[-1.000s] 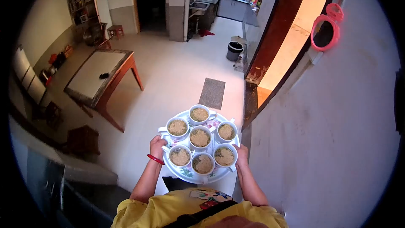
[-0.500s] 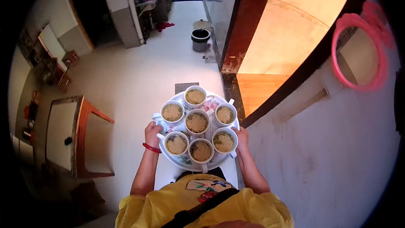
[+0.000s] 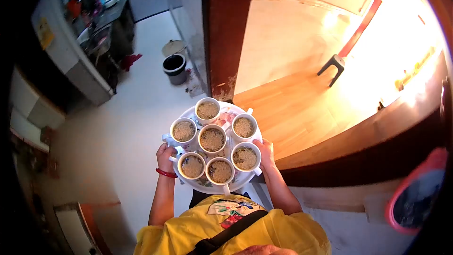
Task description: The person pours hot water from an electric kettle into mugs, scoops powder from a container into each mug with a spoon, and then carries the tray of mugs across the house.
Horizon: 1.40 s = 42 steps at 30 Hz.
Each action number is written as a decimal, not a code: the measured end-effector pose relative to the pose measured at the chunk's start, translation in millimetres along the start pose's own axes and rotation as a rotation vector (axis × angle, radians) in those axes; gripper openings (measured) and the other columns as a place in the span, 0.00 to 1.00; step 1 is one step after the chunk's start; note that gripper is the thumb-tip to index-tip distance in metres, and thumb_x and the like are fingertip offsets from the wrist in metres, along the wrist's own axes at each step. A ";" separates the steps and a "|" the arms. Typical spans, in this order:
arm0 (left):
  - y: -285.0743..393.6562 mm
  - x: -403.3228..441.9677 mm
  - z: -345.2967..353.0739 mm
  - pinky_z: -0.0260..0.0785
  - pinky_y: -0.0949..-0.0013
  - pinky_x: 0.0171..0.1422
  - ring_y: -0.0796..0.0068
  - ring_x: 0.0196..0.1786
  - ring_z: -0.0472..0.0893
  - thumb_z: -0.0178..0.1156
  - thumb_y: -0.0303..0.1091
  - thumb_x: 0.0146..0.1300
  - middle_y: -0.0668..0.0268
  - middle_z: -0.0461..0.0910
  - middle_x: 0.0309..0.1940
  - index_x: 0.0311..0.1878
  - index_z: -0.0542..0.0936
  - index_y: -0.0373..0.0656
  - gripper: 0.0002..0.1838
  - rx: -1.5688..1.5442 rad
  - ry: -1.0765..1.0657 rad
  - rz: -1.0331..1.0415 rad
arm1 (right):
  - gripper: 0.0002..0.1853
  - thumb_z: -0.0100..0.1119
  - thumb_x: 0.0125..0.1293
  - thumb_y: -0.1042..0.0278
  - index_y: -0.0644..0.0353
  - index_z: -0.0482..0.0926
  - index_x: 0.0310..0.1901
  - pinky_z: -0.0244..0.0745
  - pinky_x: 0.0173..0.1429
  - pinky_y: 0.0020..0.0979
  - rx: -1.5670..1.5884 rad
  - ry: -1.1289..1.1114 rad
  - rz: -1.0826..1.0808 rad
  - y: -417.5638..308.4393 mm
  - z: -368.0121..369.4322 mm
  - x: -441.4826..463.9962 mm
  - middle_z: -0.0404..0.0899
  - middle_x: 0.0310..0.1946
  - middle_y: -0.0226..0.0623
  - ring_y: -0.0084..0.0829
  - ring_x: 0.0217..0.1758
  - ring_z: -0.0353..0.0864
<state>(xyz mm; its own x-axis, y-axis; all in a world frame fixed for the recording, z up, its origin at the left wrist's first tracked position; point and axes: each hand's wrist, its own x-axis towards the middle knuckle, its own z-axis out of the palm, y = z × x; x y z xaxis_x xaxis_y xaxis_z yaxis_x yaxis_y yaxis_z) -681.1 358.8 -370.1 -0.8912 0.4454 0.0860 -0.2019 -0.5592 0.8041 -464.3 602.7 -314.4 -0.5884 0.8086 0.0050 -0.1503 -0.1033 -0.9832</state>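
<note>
A round white floral tray [image 3: 225, 190] is held level in front of my yellow shirt. My left hand [image 3: 166, 157] grips its left rim, a red bangle [image 3: 166, 173] on the wrist. On the right rim my right hand [image 3: 264, 153] is closed, its fingers partly hidden under the tray. Several white cups stand upright on the tray, filled with a brownish, grainy-topped liquid; one cup [image 3: 212, 139] is in the middle, with the others around it.
A doorway with a dark red frame [image 3: 225, 28] opens at the right onto a wooden floor [image 3: 278, 108] with a dark stool [image 3: 336, 61]. A bin [image 3: 175, 69] stands up ahead near the kitchen. A pink-framed mirror [image 3: 417, 193] is at lower right, a table [image 3: 75, 229] at lower left.
The view has turned right toward the doorway, so the room beyond shows more. The table, bin and kitchen have shifted left in view. Both hands still hold the tray.
</note>
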 end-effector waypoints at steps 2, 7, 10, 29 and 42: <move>13.2 -11.0 21.1 0.58 0.78 0.20 0.83 0.16 0.65 0.46 0.20 0.44 0.71 0.67 0.16 0.21 0.68 0.42 0.05 -0.043 0.055 0.003 | 0.10 0.48 0.53 0.71 0.70 0.76 0.26 0.66 0.23 0.26 -0.010 0.038 -0.015 0.5 0.9 -13.5 0.74 0.19 0.33 0.22 0.20 0.71; -6.2 25.5 -0.9 0.51 0.78 0.18 0.85 0.15 0.60 0.47 0.20 0.44 0.74 0.63 0.14 0.18 0.65 0.45 0.07 0.016 0.008 0.039 | 0.10 0.49 0.53 0.71 0.71 0.76 0.27 0.67 0.24 0.26 0.005 0.090 -0.070 26.6 11.5 -0.9 0.75 0.21 0.34 0.22 0.21 0.72; -15.3 40.3 -6.7 0.50 0.80 0.17 0.86 0.15 0.60 0.47 0.20 0.43 0.74 0.63 0.14 0.18 0.64 0.46 0.08 0.090 0.004 0.023 | 0.09 0.50 0.54 0.73 0.70 0.76 0.29 0.70 0.24 0.25 0.001 0.184 -0.106 42.0 16.0 -16.0 0.76 0.22 0.36 0.23 0.21 0.74; 11.6 67.9 -18.8 0.59 0.74 0.24 0.78 0.18 0.65 0.49 0.22 0.40 0.70 0.64 0.16 0.18 0.63 0.45 0.06 0.188 -0.255 0.010 | 0.14 0.49 0.49 0.68 0.72 0.78 0.30 0.70 0.29 0.31 -0.139 0.391 -0.113 77.7 30.0 -39.7 0.79 0.24 0.40 0.27 0.25 0.75; 39.1 23.0 -9.4 0.61 0.74 0.23 0.78 0.17 0.65 0.47 0.20 0.41 0.69 0.65 0.16 0.21 0.65 0.43 0.05 0.055 -0.167 -0.020 | 0.14 0.51 0.48 0.68 0.72 0.77 0.30 0.70 0.29 0.30 -0.257 0.339 -0.179 28.8 27.0 -75.8 0.78 0.22 0.38 0.24 0.25 0.74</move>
<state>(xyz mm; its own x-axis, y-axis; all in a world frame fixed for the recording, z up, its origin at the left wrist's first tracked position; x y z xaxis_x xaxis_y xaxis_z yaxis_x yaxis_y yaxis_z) -713.3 340.6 -342.2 -0.8063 0.5688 0.1622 -0.1928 -0.5120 0.8371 -445.6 522.7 -338.2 -0.2719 0.9487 0.1615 0.0012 0.1682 -0.9858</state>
